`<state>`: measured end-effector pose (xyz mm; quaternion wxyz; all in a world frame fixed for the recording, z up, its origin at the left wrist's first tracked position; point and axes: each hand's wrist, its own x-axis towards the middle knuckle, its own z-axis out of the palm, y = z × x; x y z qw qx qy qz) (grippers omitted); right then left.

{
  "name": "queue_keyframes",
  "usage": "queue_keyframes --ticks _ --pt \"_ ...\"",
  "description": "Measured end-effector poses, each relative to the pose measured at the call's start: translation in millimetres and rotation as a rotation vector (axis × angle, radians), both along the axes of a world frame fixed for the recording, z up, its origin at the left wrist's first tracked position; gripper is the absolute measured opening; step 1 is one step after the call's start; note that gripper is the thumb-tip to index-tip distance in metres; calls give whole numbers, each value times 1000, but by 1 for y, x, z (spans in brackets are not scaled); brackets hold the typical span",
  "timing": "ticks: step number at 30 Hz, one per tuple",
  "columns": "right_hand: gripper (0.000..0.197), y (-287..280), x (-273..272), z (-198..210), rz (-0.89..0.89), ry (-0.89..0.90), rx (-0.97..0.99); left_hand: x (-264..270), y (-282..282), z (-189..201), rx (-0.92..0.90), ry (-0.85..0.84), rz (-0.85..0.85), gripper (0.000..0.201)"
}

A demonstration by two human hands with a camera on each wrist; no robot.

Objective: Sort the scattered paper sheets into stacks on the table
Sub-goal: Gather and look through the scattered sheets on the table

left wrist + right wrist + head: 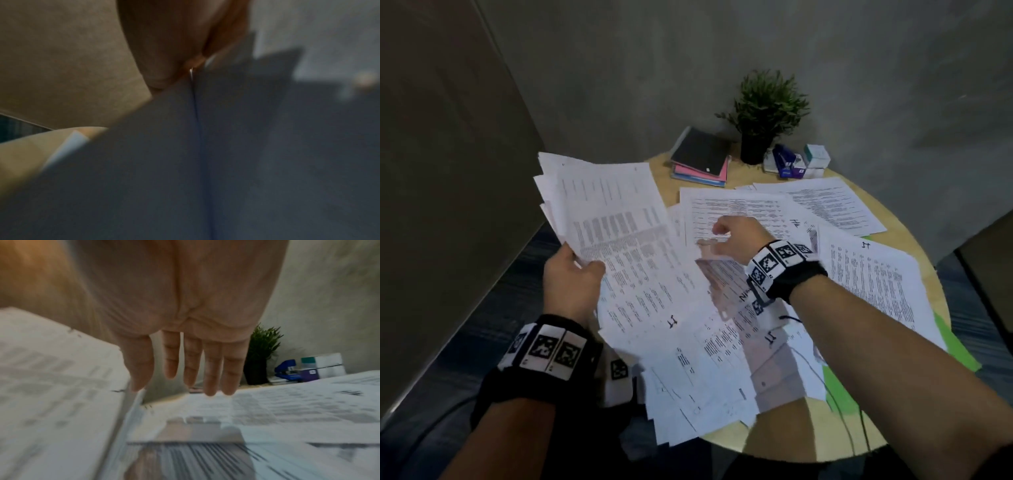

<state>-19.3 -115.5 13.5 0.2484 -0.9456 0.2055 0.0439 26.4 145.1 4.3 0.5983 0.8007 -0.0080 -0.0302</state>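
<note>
Printed white paper sheets [739,342] lie scattered in overlapping layers over the round wooden table [914,246]. My left hand [573,274] grips a bundle of several sheets [606,209] by its lower left corner and holds it tilted up off the table's left side. The left wrist view shows the thumb [164,48] pinching the dark underside of that bundle [205,162]. My right hand [736,240] hovers open above the sheets at the middle of the table, fingers [209,369] straight and holding nothing. More sheets [835,202] lie at the back right.
At the table's far edge lie a stack of notebooks [702,157], a potted plant [763,113], a blue stapler [786,161] and small boxes [815,159]. Green sheets [959,346] stick out under the papers at the right. Grey walls stand close behind.
</note>
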Motion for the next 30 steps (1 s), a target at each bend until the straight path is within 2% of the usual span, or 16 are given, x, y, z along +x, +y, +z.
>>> queue_keyframes --ticks 3,5,7,9,11,13,16,19,22,24,26,30 --pt "67 -13 14 -21 110 234 -202 7 2 -5 9 22 37 34" --pt "86 -16 22 -34 153 274 -288 11 2 -6 36 6 44 34" --pt "93 -19 28 -46 183 323 -300 16 1 -10 43 1 34 36" --pt "89 -22 32 -57 206 378 -250 20 3 -15 40 -1 28 38" --pt "68 -24 34 -62 197 376 -233 20 4 -17 25 -18 28 40" --pt "47 -21 34 -63 197 321 -274 20 6 -17 22 -37 26 40" --pt "33 -14 33 -64 225 290 -379 19 5 -17 31 -53 14 40" --pt "30 -12 35 -62 223 266 -435 19 4 -18 27 -64 3 39" --pt "57 -9 39 -60 205 274 -350 20 4 -20 12 -63 3 40" --pt "68 -4 43 -60 206 318 -378 21 2 -19 10 -63 4 40" --pt "66 1 50 -61 210 335 -418 20 0 -19 10 -70 -2 40" --pt "45 4 54 -59 249 278 -470 23 2 -24 18 -75 -12 38"
